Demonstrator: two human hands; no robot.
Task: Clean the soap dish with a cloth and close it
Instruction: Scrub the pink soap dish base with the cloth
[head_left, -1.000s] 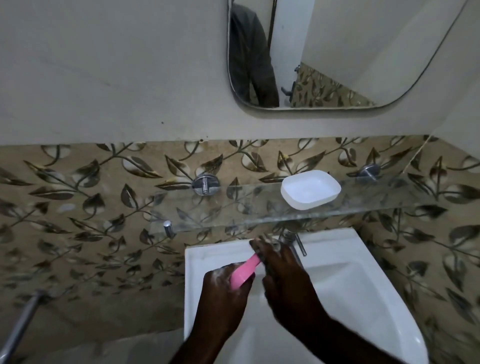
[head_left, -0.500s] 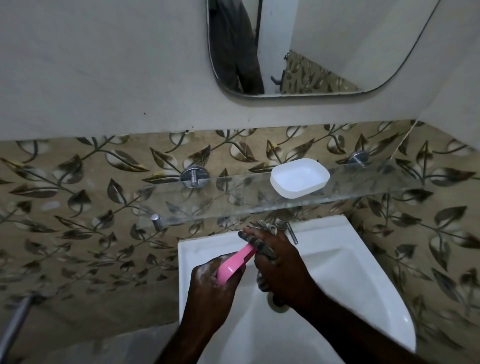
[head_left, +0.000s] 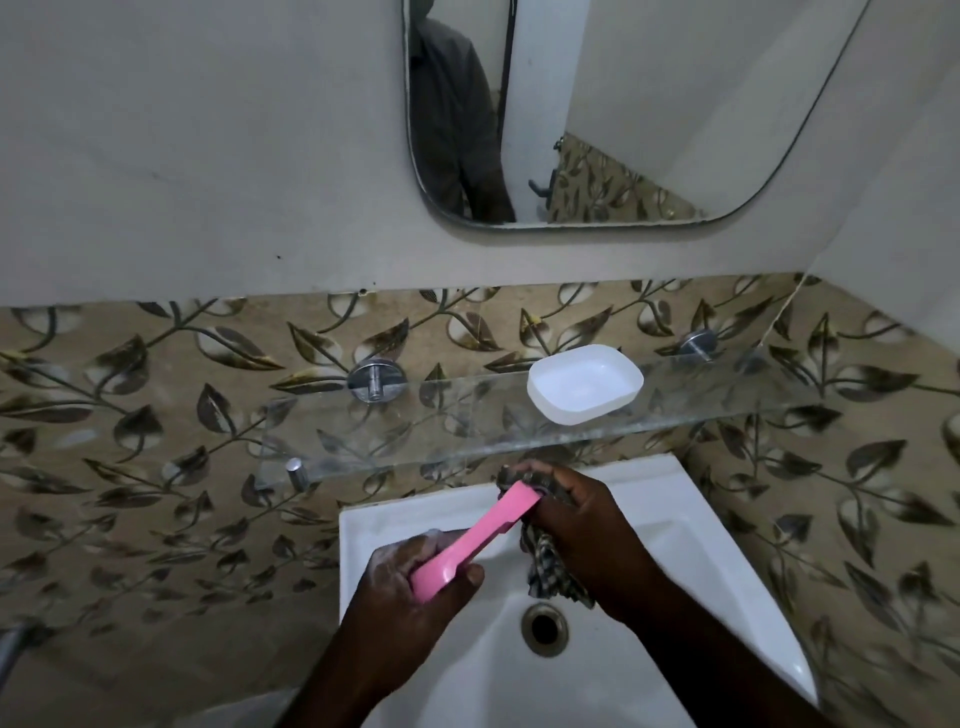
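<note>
1. Two hands: the left hand (head_left: 410, 587) and the right hand (head_left: 582, 525)
2. Two soap dish parts: one pink soap dish half (head_left: 478, 540), one white soap dish half (head_left: 584, 384)
3. One checked cloth (head_left: 545, 569)
4. One glass shelf (head_left: 467, 426)
5. Two round metal mounts (head_left: 371, 382) (head_left: 698, 343), one metal stud (head_left: 295, 470)
6. One mirror (head_left: 649, 104)
7. One washbasin (head_left: 701, 571) with one drain hole (head_left: 544, 626)

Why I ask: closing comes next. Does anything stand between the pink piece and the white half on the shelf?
Nothing visible besides the glass shelf's own front edge, which runs between the pink piece, gripped in the left hand, and the white half.
</note>
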